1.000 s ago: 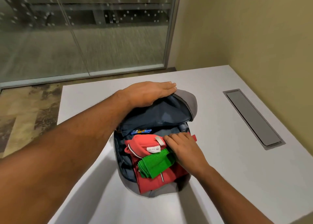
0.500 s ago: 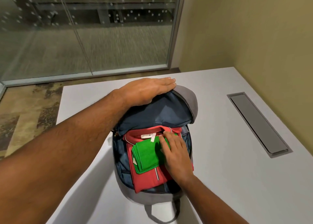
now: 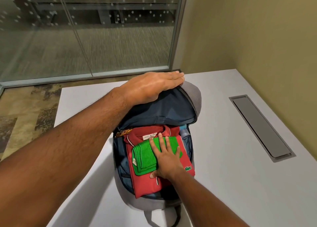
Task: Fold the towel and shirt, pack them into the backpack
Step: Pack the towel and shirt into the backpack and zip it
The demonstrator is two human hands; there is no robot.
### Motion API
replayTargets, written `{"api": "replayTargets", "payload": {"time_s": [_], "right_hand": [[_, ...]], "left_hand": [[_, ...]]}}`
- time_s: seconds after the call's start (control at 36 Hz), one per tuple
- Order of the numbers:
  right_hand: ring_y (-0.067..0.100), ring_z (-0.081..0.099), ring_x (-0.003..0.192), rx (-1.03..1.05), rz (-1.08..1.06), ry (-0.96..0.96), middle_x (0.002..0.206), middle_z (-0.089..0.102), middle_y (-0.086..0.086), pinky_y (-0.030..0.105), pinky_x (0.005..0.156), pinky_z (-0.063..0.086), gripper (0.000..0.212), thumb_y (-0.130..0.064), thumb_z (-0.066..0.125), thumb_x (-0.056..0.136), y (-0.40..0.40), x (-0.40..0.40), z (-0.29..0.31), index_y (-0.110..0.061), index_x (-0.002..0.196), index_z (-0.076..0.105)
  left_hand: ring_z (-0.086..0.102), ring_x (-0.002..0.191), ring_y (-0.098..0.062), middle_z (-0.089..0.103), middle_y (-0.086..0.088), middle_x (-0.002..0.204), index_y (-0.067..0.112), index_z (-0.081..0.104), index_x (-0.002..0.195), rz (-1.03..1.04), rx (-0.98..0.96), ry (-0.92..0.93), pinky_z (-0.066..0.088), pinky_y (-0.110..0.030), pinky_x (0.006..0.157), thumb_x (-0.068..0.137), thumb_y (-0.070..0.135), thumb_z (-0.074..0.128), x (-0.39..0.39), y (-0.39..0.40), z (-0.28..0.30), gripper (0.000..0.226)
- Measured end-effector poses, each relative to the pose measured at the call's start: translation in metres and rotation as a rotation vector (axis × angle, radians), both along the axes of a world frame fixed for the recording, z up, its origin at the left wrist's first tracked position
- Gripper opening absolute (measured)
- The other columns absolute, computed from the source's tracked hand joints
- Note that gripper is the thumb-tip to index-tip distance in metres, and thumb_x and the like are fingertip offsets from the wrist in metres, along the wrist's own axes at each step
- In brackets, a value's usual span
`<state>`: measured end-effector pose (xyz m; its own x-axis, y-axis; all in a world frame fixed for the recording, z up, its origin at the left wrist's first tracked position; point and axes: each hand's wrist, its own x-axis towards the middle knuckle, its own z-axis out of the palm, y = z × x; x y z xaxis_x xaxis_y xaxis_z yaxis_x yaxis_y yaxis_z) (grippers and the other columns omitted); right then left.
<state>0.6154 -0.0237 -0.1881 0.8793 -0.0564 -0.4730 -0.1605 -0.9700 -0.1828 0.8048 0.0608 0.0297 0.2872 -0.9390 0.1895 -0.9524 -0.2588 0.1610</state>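
The green towel (image 3: 145, 155) now lies flatter on the folded red shirt (image 3: 147, 182) inside the open grey backpack (image 3: 193, 96) on the white desk (image 3: 223, 183); the right hand (image 3: 169, 159) has spread flat, pressing both, while the left hand (image 3: 154, 84), fingers straight, still holds back the flap

Both bare forearms reached forward. The left hand (image 3: 152, 86) lay flat, fingers straight together. The right hand (image 3: 167, 159) pressed down, fingers spread.
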Motion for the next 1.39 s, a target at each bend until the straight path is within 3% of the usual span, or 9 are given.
{"api": "replayTargets", "payload": {"time_s": [0.17,0.36,0.47,0.72,0.94,1.08,1.14,1.25,1.39], "right_hand": [[0.032,-0.036,0.151,0.016,-0.026,0.11,0.158,-0.048,0.002,0.081,0.114,0.003,0.152,-0.058,0.091,0.067,-0.002,0.014,0.0,-0.042,0.154,-0.033],[0.027,-0.029,0.155,0.002,-0.021,-0.05,0.165,-0.038,0.0,0.073,0.12,-0.001,0.144,-0.067,0.083,0.07,-0.005,-0.004,-0.008,-0.044,0.156,-0.03],[0.026,-0.024,0.157,-0.056,-0.012,-0.173,0.169,-0.029,0.003,0.067,0.124,-0.002,0.13,-0.077,0.066,0.079,-0.005,-0.023,-0.014,-0.041,0.155,-0.033],[0.027,0.017,0.159,-0.077,-0.077,-0.455,0.173,0.014,0.007,0.059,0.123,0.02,0.084,-0.077,0.028,0.099,-0.005,-0.077,-0.05,-0.028,0.166,0.017],[0.025,0.021,0.158,-0.08,-0.1,-0.441,0.172,0.017,0.006,0.047,0.125,0.018,0.076,-0.066,0.029,0.107,-0.029,-0.123,-0.062,-0.017,0.165,0.023],[0.02,0.001,0.161,0.004,-0.288,-0.307,0.174,-0.004,0.0,0.05,0.129,0.013,0.085,-0.064,0.036,0.101,-0.042,-0.143,-0.053,-0.024,0.167,0.0],[0.025,0.016,0.157,0.083,-0.43,-0.322,0.173,0.009,0.002,0.053,0.125,0.025,0.088,-0.054,0.05,0.095,-0.044,-0.142,-0.052,-0.025,0.166,0.005],[0.032,0.051,0.122,0.2,-0.737,-0.408,0.144,0.044,0.006,0.047,0.094,0.051,0.062,-0.019,0.058,0.08,-0.044,-0.136,-0.048,-0.025,0.139,0.041],[0.024,0.05,0.084,0.213,-0.888,-0.394,0.097,0.043,0.0,0.033,0.069,0.039,0.016,-0.007,0.057,0.085,-0.042,-0.137,-0.037,-0.017,0.087,0.044]], "left_hand": [[0.021,0.153,-0.004,0.023,0.012,0.167,0.025,0.031,0.161,-0.03,0.018,0.042,0.016,-0.022,0.125,0.087,-0.022,0.045,-0.014,0.0,-0.006,0.089],[0.02,0.154,-0.006,0.023,0.009,0.167,0.021,0.03,0.16,-0.045,0.067,0.152,0.006,-0.012,0.12,0.091,-0.017,0.039,-0.05,-0.001,-0.019,0.08],[0.023,0.153,-0.007,0.025,0.009,0.167,0.021,0.033,0.16,-0.024,0.087,0.228,0.017,-0.025,0.126,0.09,-0.015,0.038,-0.064,0.002,-0.026,0.079],[0.033,0.15,-0.011,0.027,0.013,0.166,0.026,0.034,0.159,0.057,0.148,0.384,0.027,-0.027,0.122,0.096,-0.002,0.041,-0.104,0.011,-0.043,0.07],[0.039,0.147,-0.014,0.037,0.008,0.163,0.027,0.036,0.158,0.163,0.14,0.457,0.031,-0.032,0.122,0.096,0.011,0.042,-0.13,0.024,-0.081,0.065],[0.054,0.13,-0.027,0.057,-0.006,0.146,0.013,0.058,0.134,0.217,0.148,0.53,0.043,-0.039,0.108,0.095,0.013,0.043,-0.15,0.031,-0.109,0.042],[0.053,0.131,-0.027,0.054,-0.005,0.148,0.013,0.057,0.131,0.235,0.173,0.579,0.044,-0.039,0.107,0.094,0.013,0.045,-0.159,0.034,-0.12,0.039],[0.054,0.127,-0.029,0.051,-0.004,0.146,0.018,0.045,0.133,0.243,0.29,0.657,0.048,-0.043,0.103,0.088,0.016,0.047,-0.179,0.037,-0.139,0.045],[0.008,0.157,-0.012,0.011,0.002,0.171,0.017,0.044,0.132,0.123,0.351,0.641,0.014,-0.026,0.123,0.091,0.012,0.058,-0.194,0.045,-0.178,0.044]]}}
